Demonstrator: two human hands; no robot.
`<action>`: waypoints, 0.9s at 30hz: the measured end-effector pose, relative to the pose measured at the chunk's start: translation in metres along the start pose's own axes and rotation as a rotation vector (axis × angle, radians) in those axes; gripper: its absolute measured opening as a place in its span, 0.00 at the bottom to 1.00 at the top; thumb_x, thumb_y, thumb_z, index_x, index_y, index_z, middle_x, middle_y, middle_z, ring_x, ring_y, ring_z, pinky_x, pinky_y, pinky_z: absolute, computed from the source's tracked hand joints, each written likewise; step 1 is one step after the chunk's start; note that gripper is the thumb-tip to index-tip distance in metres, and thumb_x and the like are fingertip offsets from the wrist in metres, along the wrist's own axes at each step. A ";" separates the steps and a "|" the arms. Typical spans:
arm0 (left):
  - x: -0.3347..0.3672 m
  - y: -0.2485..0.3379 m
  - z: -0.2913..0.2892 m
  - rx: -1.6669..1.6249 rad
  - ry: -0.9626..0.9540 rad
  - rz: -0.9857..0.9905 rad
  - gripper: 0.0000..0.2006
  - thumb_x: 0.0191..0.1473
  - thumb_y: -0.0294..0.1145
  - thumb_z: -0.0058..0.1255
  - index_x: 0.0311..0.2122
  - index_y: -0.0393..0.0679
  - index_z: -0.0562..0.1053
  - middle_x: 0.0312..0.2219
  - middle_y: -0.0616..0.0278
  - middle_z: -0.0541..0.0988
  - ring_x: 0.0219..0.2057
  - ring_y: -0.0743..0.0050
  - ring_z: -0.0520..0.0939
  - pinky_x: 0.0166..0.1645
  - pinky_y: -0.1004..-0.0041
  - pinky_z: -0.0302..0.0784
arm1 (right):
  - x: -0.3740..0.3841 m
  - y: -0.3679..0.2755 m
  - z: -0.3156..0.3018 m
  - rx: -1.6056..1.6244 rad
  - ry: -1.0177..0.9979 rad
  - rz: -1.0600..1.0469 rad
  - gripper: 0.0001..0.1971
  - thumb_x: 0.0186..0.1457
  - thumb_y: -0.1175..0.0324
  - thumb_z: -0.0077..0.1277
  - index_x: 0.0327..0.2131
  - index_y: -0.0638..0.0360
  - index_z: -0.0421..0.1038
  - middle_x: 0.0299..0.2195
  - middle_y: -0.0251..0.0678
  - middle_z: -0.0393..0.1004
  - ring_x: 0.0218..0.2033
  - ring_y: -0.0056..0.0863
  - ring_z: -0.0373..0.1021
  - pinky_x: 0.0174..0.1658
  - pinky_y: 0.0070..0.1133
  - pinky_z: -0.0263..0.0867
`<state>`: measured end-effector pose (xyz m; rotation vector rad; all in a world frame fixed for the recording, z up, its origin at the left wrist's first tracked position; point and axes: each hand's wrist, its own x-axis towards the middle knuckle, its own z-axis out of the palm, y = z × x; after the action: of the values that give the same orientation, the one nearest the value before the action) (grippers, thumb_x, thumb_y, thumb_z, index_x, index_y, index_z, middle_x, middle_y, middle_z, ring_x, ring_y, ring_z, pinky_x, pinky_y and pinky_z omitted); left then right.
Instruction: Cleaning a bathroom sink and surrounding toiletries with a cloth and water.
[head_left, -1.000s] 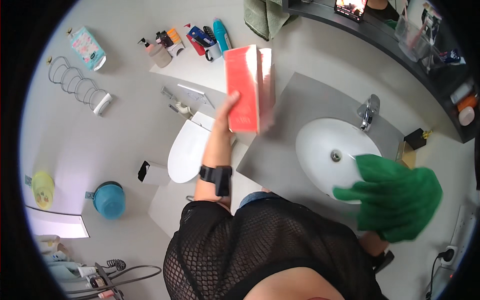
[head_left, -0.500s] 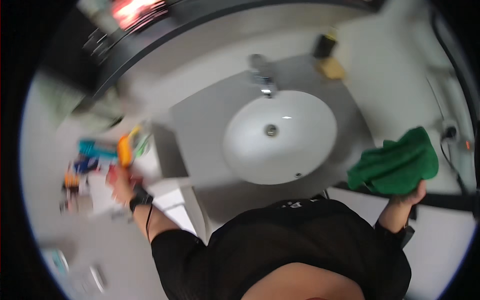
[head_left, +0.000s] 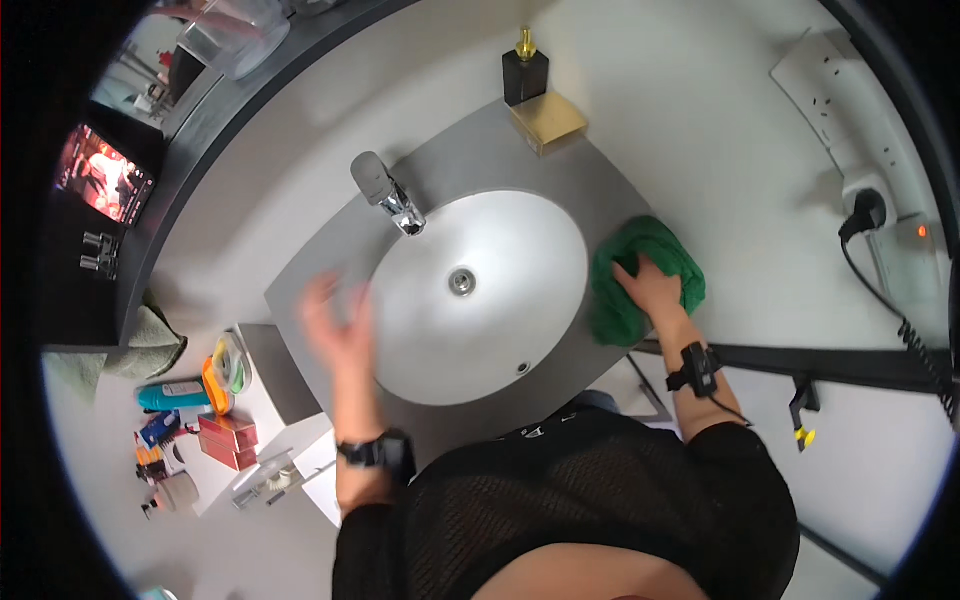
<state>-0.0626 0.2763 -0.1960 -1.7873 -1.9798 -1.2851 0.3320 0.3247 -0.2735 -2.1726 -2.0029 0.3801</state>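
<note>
A green cloth (head_left: 612, 313) lies bunched on the grey counter to the right of the white basin (head_left: 515, 235). My right hand (head_left: 655, 287) presses down into it, fingers curled in the folds. Over the basin's left rim hovers my left hand (head_left: 342, 325), smeared by motion, its fingers apart and nothing seen in them. A chrome tap (head_left: 390, 195) rises behind the basin, beyond the left hand.
At the left, a red box (head_left: 228, 441), a teal bottle (head_left: 172, 394) and an orange item (head_left: 212, 385) crowd a white surface. A black pump bottle (head_left: 525, 75) and a gold box (head_left: 550, 122) stand at the back. A plug (head_left: 868, 210) sits in the right wall socket.
My right hand has brought the green cloth from the air at the right down onto the counter. My left hand has left the red box and moved toward the basin. The view has turned.
</note>
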 end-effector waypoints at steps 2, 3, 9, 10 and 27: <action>0.019 0.072 0.062 -0.161 -0.252 0.207 0.20 0.38 0.30 0.57 0.40 0.41 0.68 0.38 0.53 0.71 0.43 0.56 0.69 0.47 0.65 0.65 | 0.025 -0.008 0.003 -0.002 -0.052 0.054 0.30 0.44 0.44 0.41 0.43 0.60 0.65 0.44 0.44 0.66 0.46 0.41 0.61 0.49 0.30 0.57; 0.028 0.090 0.090 -0.241 -0.329 0.268 0.22 0.37 0.31 0.58 0.41 0.41 0.68 0.38 0.51 0.70 0.43 0.55 0.69 0.48 0.64 0.64 | 0.033 -0.012 0.000 -0.012 -0.097 0.118 0.32 0.45 0.41 0.38 0.44 0.59 0.65 0.46 0.43 0.64 0.49 0.41 0.59 0.51 0.30 0.54; 0.084 0.134 0.216 0.002 -0.237 0.436 0.31 0.34 0.40 0.59 0.47 0.44 0.65 0.51 0.51 0.60 0.54 0.51 0.57 0.55 0.57 0.51 | 0.038 -0.013 0.008 0.084 0.142 -0.102 0.27 0.45 0.44 0.40 0.39 0.56 0.69 0.42 0.41 0.67 0.45 0.41 0.62 0.49 0.31 0.56; 0.083 0.138 0.219 0.006 -0.226 0.426 0.31 0.34 0.40 0.59 0.47 0.44 0.65 0.51 0.51 0.60 0.54 0.51 0.57 0.55 0.57 0.51 | 0.038 -0.012 0.011 0.102 0.243 -0.130 0.24 0.44 0.47 0.43 0.35 0.57 0.71 0.37 0.41 0.70 0.41 0.40 0.65 0.46 0.30 0.59; 0.070 0.012 0.058 -1.407 -0.643 -0.993 0.15 0.48 0.40 0.45 0.32 0.37 0.67 0.09 0.74 0.56 0.12 0.82 0.60 0.18 0.78 0.56 | 0.042 -0.015 0.001 0.029 -0.033 -0.009 0.33 0.48 0.42 0.34 0.49 0.59 0.60 0.52 0.43 0.58 0.53 0.41 0.53 0.55 0.31 0.47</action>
<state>-0.0470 0.3653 -0.1810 -1.6109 -2.6931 -3.4215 0.3198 0.3677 -0.2734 -2.1527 -2.0111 0.4445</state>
